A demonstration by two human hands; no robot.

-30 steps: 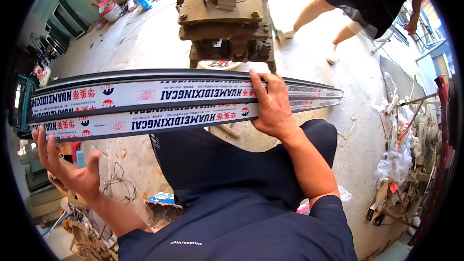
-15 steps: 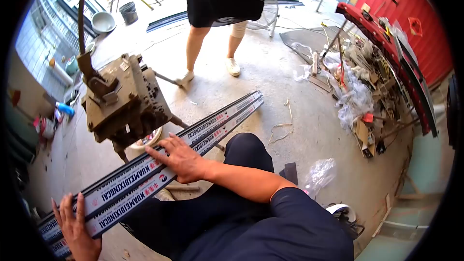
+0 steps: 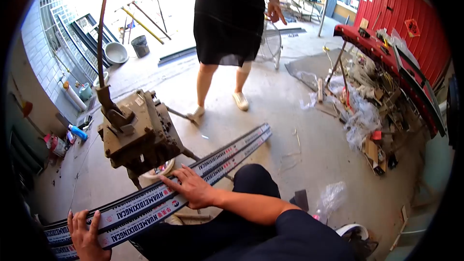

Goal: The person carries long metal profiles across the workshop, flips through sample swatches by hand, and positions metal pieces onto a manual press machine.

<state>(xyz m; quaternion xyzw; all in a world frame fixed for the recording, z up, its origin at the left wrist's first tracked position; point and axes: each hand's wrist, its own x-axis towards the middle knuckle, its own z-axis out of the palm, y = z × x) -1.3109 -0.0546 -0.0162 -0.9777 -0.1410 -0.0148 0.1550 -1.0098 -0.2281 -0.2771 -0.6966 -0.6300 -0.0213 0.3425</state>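
Long dark metal profiles with printed white film lie side by side across my lap, slanting from lower left up to the centre right. My left hand wraps over them near the lower left end, fingers on the upper face. Farther along, my right hand rests on top near the middle, its fingers spread over the profiles. Just beyond them stands a dirty metal machine with an upright lever.
A person in dark clothes stands ahead, one hand pointing down. Scrap and plastic film are heaped at the right beside a red table. A bucket and a metal basin stand at the back left.
The view has swung right and up toward the standing person. My left hand, earlier raised off the profiles with fingers apart, now holds their near end. My right hand stays on them.
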